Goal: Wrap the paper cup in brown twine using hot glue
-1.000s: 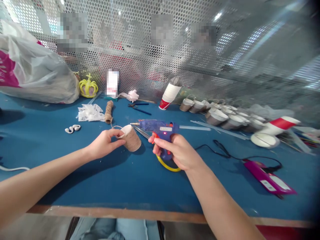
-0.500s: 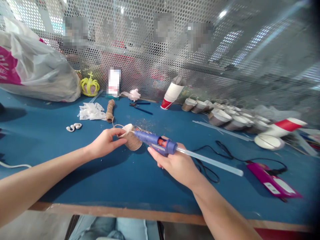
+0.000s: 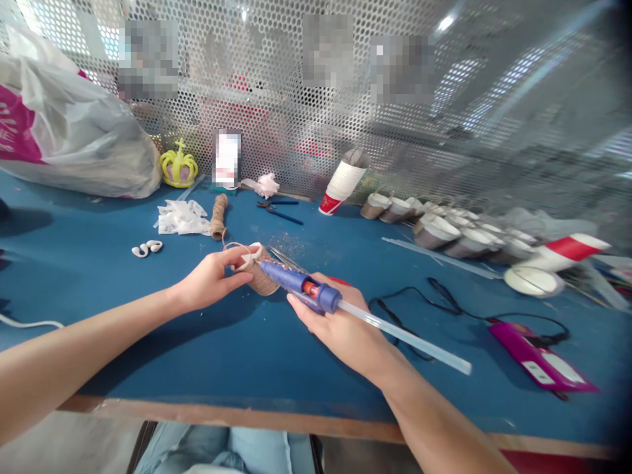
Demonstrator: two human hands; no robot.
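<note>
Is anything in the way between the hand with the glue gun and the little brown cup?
Only the blue glue gun itself, in the right hand, its tip by the brown cup. Nothing else visible is between them; the left hand holds the cup from the left.

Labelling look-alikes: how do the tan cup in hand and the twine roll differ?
The tan cup is held by the left hand; the twine roll rests on the table. The cup has a white rim; the roll shows none. The cup looks wider than the roll. Both are brownish.
</note>
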